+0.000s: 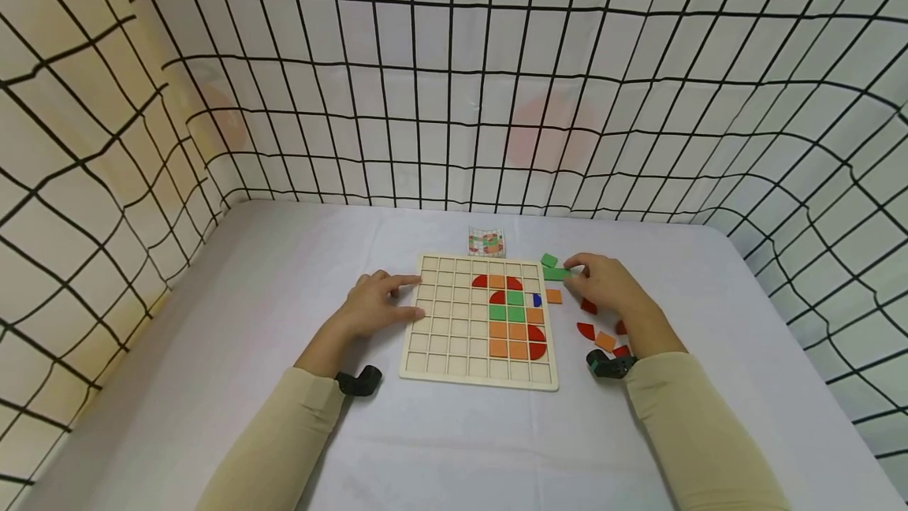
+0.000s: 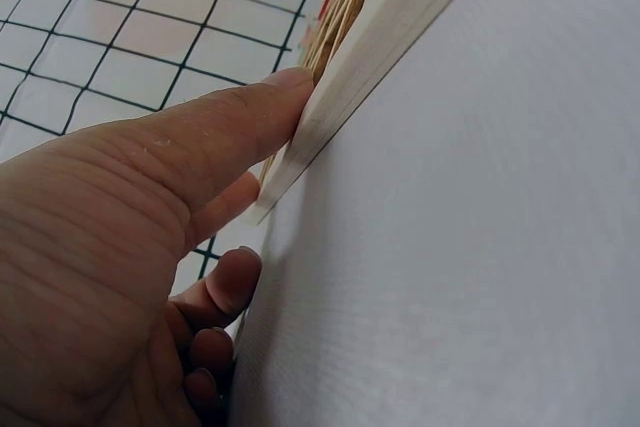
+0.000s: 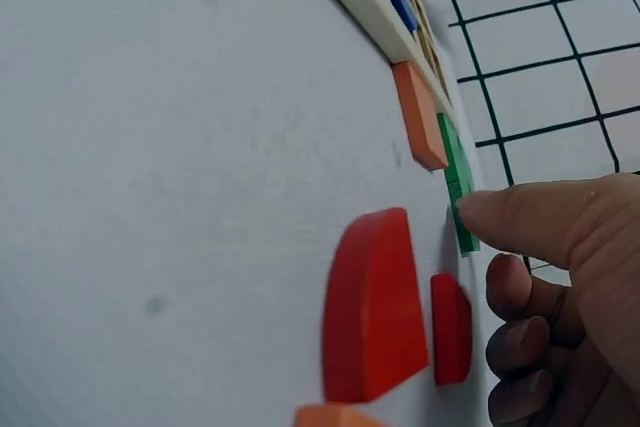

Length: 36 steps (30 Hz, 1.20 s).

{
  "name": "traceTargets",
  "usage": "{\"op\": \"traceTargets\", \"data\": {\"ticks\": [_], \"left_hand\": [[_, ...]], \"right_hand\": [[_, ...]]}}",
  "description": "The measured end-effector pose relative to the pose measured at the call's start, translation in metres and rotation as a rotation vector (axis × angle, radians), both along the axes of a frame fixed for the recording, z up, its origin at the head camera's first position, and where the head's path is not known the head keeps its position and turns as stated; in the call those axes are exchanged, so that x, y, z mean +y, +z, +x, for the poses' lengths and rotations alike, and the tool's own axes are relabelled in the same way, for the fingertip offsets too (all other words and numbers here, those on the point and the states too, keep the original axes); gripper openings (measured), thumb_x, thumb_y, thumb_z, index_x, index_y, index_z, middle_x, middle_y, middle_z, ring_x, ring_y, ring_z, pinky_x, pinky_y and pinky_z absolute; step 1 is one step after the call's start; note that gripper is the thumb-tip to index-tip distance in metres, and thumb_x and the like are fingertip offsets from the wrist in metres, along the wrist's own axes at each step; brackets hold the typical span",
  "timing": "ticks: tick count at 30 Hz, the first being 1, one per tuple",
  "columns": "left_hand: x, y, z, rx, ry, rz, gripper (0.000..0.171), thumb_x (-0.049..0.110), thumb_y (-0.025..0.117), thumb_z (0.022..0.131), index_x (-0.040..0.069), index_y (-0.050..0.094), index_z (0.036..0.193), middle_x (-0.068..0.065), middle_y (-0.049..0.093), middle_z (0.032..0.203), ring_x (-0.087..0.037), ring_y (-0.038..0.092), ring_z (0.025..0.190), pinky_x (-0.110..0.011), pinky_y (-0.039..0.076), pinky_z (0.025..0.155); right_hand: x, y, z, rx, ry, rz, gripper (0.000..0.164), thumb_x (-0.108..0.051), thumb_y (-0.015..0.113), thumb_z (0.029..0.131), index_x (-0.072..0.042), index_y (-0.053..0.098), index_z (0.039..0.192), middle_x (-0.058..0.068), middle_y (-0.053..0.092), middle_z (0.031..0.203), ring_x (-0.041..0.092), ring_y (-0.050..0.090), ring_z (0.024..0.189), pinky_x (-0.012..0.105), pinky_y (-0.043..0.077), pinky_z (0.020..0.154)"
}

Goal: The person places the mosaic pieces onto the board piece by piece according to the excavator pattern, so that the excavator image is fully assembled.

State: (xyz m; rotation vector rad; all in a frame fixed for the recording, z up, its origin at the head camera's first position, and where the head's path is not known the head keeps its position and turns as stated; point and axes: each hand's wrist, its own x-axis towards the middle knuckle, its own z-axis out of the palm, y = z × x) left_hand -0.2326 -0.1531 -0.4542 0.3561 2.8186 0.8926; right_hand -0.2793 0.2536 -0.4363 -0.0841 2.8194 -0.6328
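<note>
Wire mesh (image 1: 411, 2): rising at the back and on both sides.
Counter (image 1: 454, 448): covered in white cloth.
Wooden board (image 1: 454, 333): lying flat near the middle of the counter, divided into squares.
Left hand (image 1: 372, 303): touching the wooden board's left edge with extended fingers, released rather than grasping.
Right hand (image 1: 603, 282): resting a thumb tip against the green blocks (image 1: 556, 274), beside the wooden board's far right corner; cannot tell whether grasping, with some fingers hidden.
Picture card (image 1: 485, 242): just beyond the wooden board's far edge.
Set blocks (image 1: 516, 314): filling right-hand squares in red, orange, green and blue.
Orange block (image 1: 554, 296): just beside the right edge.
Red blocks (image 1: 586, 330): loose near the right wrist.
</note>
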Motion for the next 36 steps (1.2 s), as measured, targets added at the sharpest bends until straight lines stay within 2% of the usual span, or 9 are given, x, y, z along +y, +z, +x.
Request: {"op": "traceTargets", "data": {"ticks": [5, 14, 20, 26, 31, 36], "left_hand": [[0.000, 0.002, 0.001, -0.008, -0.001, -0.001, 0.068, 0.049, 0.078, 0.085, 0.026, 0.059, 0.146, -0.006, 0.059, 0.108, -0.023, 0.044, 0.095, -0.035, 0.033, 0.080], [0.002, 0.002, 0.001, -0.006, -0.003, -0.006, 0.068, 0.049, 0.078, 0.085, 0.025, 0.059, 0.146, -0.006, 0.059, 0.108, -0.023, 0.045, 0.096, -0.035, 0.033, 0.081], [0.002, 0.003, 0.002, -0.005, -0.001, -0.011, 0.068, 0.049, 0.078, 0.085, 0.025, 0.059, 0.146, -0.006, 0.059, 0.109, -0.023, 0.044, 0.095, -0.035, 0.033, 0.081], [0.001, 0.002, 0.002, -0.005, -0.003, -0.010, 0.068, 0.048, 0.078, 0.085, 0.025, 0.059, 0.146, -0.006, 0.059, 0.109, -0.023, 0.044, 0.094, -0.035, 0.033, 0.081], [0.000, 0.001, 0.001, 0.003, -0.005, -0.009, 0.068, 0.049, 0.078, 0.085, 0.025, 0.059, 0.146, -0.006, 0.059, 0.108, -0.023, 0.044, 0.095, -0.035, 0.033, 0.081], [0.001, 0.001, 0.001, -0.002, 0.003, -0.007, 0.068, 0.049, 0.078, 0.085, 0.026, 0.059, 0.146, -0.006, 0.059, 0.108, -0.023, 0.044, 0.096, -0.036, 0.033, 0.081]], "right_hand": [[0.001, -0.003, -0.001, -0.007, 0.013, -0.006, 0.045, -0.034, 0.064, 0.099, -0.012, 0.057, 0.138, 0.012, 0.062, 0.101, 0.021, 0.056, 0.078, 0.030, 0.045, 0.064], [0.004, -0.003, -0.001, 0.007, 0.009, 0.016, 0.040, -0.034, 0.062, 0.101, -0.008, 0.058, 0.131, 0.008, 0.060, 0.090, 0.020, 0.054, 0.072, 0.032, 0.042, 0.063], [0.001, 0.000, 0.002, 0.010, 0.007, 0.038, 0.040, -0.033, 0.063, 0.101, -0.007, 0.058, 0.130, 0.008, 0.061, 0.090, 0.019, 0.055, 0.072, 0.031, 0.043, 0.063], [-0.012, 0.007, 0.008, 0.028, 0.030, 0.004, 0.038, -0.035, 0.062, 0.101, -0.010, 0.058, 0.128, 0.008, 0.061, 0.090, 0.019, 0.055, 0.068, 0.031, 0.043, 0.060], [-0.037, 0.011, 0.013, 0.043, 0.094, -0.019, 0.037, -0.038, 0.066, 0.099, -0.012, 0.061, 0.125, 0.005, 0.060, 0.084, 0.018, 0.054, 0.069, 0.031, 0.042, 0.061], [-0.069, 0.015, 0.016, 0.067, 0.212, -0.020, 0.034, -0.038, 0.068, 0.098, -0.012, 0.064, 0.120, 0.002, 0.060, 0.080, 0.017, 0.053, 0.068, 0.031, 0.042, 0.062]]}}
